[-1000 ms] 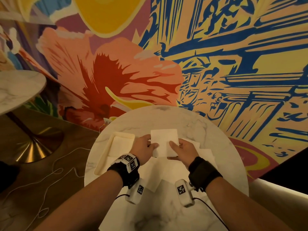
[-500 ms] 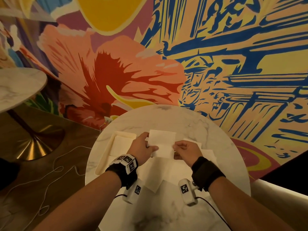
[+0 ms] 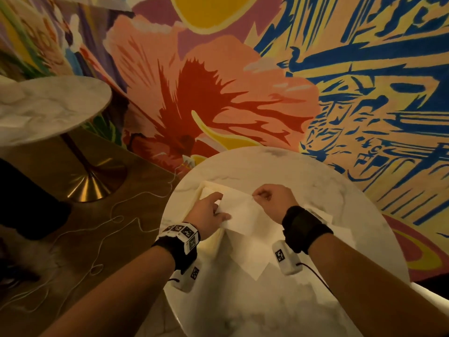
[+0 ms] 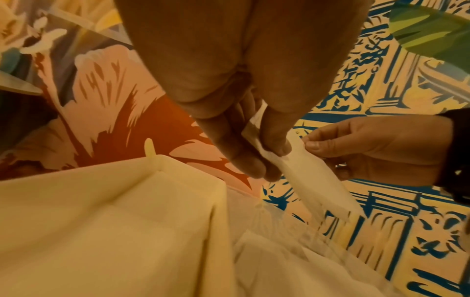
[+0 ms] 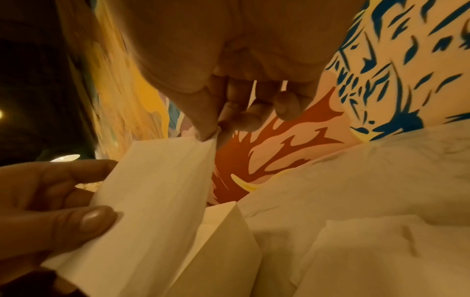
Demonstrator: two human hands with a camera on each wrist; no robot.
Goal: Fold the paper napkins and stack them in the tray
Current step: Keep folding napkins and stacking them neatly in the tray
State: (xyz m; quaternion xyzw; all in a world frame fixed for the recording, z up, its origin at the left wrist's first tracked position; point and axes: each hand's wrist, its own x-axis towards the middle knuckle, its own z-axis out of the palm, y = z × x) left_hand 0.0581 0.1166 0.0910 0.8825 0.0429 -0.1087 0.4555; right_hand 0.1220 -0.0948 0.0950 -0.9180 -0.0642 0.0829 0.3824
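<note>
Both my hands, left (image 3: 209,211) and right (image 3: 272,199), pinch the thin white paper napkin (image 3: 243,215) above the cream tray (image 4: 106,221); pulling apart could tear it.

no readable text, only coded square markers (image 3: 187,231) on the wristbands

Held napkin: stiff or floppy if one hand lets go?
Likely floppy: the napkin sags between the left hand and right hand pinching it. Probably very light, since fingertip pinches carry it. Thin edges suggest it tears easily.
</note>
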